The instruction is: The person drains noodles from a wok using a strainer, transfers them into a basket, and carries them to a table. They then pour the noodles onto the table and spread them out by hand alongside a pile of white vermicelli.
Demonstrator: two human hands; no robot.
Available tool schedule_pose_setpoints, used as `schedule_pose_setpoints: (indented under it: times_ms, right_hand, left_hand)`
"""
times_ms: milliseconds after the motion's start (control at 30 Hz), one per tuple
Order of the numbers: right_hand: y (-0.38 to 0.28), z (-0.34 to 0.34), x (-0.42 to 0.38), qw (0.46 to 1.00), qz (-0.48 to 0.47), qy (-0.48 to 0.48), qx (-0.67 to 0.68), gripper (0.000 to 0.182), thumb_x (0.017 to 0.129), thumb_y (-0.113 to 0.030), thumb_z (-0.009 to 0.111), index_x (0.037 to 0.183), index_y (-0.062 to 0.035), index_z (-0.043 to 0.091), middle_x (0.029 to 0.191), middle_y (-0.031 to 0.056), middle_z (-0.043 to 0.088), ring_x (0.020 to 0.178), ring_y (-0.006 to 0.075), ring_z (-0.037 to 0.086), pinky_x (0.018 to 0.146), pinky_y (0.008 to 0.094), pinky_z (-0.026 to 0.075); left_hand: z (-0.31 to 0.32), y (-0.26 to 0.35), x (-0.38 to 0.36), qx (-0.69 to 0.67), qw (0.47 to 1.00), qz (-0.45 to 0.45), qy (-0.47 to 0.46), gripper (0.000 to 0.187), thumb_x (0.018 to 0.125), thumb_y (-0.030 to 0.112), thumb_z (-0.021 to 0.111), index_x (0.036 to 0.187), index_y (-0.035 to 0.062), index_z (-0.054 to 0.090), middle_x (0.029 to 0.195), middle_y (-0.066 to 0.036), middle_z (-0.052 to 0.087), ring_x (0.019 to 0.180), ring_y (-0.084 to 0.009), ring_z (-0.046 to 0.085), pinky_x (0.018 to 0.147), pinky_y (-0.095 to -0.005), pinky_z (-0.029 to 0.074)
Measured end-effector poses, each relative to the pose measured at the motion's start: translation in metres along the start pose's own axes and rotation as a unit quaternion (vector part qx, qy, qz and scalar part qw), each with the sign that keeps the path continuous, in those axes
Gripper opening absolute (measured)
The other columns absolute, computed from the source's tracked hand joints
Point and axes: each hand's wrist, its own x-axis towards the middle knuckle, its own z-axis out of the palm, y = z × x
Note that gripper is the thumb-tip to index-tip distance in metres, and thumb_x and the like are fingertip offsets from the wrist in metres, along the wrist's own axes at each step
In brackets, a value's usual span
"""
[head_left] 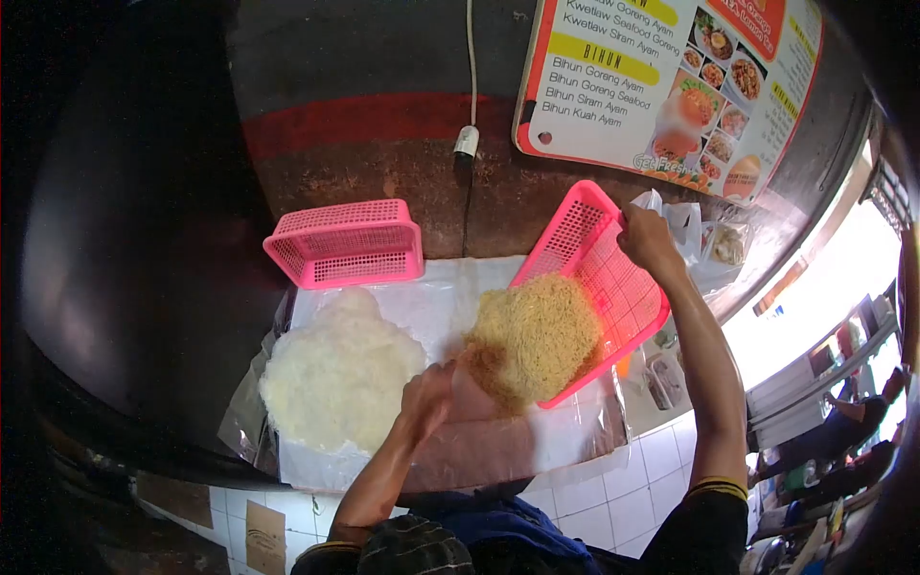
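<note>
My right hand [650, 238] grips the upper rim of a pink plastic basket [628, 287], which is tipped on its side. A heap of yellow strands, like thin noodles [537, 335], lies at the basket's mouth, partly inside it and partly over the table. My left hand [427, 398] is at the left edge of this heap; its fingers are smeared by motion, so I cannot see whether they hold any strands. Just left of that hand a white fluffy mound, like fine rice noodles [340, 379], rests on the plastic-covered table [316, 470].
A second pink basket [345, 264] lies on its side at the table's back left. A white plastic bag [680, 225] is behind my right hand. Above hang a menu board [599, 86] and a cable with a white socket [467, 142]. Other people [843, 431] are at far right.
</note>
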Motion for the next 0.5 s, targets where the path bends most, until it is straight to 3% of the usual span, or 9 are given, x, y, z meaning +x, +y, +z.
schedule_pose_setpoints:
  times_ms: [167, 233, 267, 333, 400, 433, 500]
  right_hand:
    - [-0.021, 0.006, 0.018, 0.997, 0.049, -0.022, -0.048, 0.018, 0.081, -0.009, 0.054, 0.099, -0.0064, 0.057, 0.097, 0.0246, 0.062, 0.094, 0.0406, 0.061, 0.078, 0.0509, 0.05]
    - [-0.029, 0.012, 0.025, 0.998, -0.002, 0.064, -0.015, 0.029, 0.078, -0.008, 0.056, 0.106, -0.0091, 0.058, 0.096, 0.0207, 0.064, 0.09, 0.0408, 0.061, 0.077, 0.051, 0.049]
    - [-0.033, 0.01, 0.03, 0.998, 0.002, 0.003, -0.061, 0.031, 0.08, -0.008, 0.053, 0.111, -0.0119, 0.057, 0.101, 0.0196, 0.063, 0.093, 0.0394, 0.061, 0.077, 0.0495, 0.05]
    - [-0.047, 0.02, 0.033, 0.995, -0.025, 0.047, -0.082, 0.025, 0.084, -0.01, 0.049, 0.108, -0.0088, 0.056, 0.095, 0.0195, 0.064, 0.091, 0.0366, 0.063, 0.074, 0.0474, 0.052]
    - [-0.071, 0.015, 0.02, 0.989, -0.069, 0.062, -0.113, 0.019, 0.084, -0.01, 0.049, 0.102, -0.0053, 0.054, 0.086, 0.0186, 0.065, 0.083, 0.0347, 0.065, 0.068, 0.0459, 0.053]
    - [-0.085, 0.002, 0.007, 0.988, -0.085, 0.046, -0.124, 0.016, 0.084, -0.01, 0.05, 0.098, -0.0038, 0.053, 0.081, 0.0179, 0.065, 0.078, 0.034, 0.066, 0.064, 0.0452, 0.053]
    - [-0.095, 0.001, -0.003, 0.987, -0.091, 0.048, -0.125, 0.014, 0.083, -0.01, 0.05, 0.096, -0.004, 0.052, 0.079, 0.0171, 0.065, 0.076, 0.0335, 0.066, 0.06, 0.0447, 0.053]
  left_hand:
    - [0.018, -0.016, 0.007, -0.064, 0.995, 0.033, 0.065, 0.041, 0.081, 0.001, 0.047, 0.122, 0.0085, 0.052, 0.092, -0.018, 0.059, 0.082, -0.0388, 0.06, 0.072, -0.0473, 0.049]
    - [0.017, -0.009, 0.005, -0.098, 0.99, 0.069, 0.077, 0.041, 0.081, 0.001, 0.049, 0.121, 0.009, 0.053, 0.091, -0.018, 0.059, 0.082, -0.0384, 0.06, 0.072, -0.0473, 0.048]
    - [0.004, 0.003, 0.006, -0.102, 0.984, 0.103, 0.105, 0.042, 0.081, 0.002, 0.051, 0.122, 0.0098, 0.052, 0.089, -0.017, 0.058, 0.08, -0.0379, 0.059, 0.07, -0.0473, 0.048]
    - [0.002, 0.018, 0.019, -0.109, 0.975, 0.15, 0.12, 0.043, 0.081, 0.002, 0.053, 0.123, 0.0106, 0.052, 0.088, -0.016, 0.058, 0.078, -0.0373, 0.059, 0.069, -0.0473, 0.048]
    - [0.012, 0.024, 0.036, -0.119, 0.949, 0.214, 0.199, 0.04, 0.084, 0.007, 0.052, 0.123, 0.0135, 0.051, 0.085, -0.014, 0.058, 0.076, -0.0359, 0.059, 0.067, -0.0476, 0.048]
    - [0.007, 0.035, 0.042, -0.089, 0.969, 0.181, 0.145, 0.038, 0.085, 0.011, 0.051, 0.123, 0.015, 0.051, 0.085, -0.013, 0.058, 0.076, -0.0343, 0.061, 0.068, -0.0466, 0.05]
    - [0.014, 0.049, 0.061, -0.073, 0.973, 0.175, 0.13, 0.036, 0.086, 0.013, 0.05, 0.122, 0.0152, 0.052, 0.085, -0.013, 0.058, 0.076, -0.034, 0.061, 0.068, -0.046, 0.05]
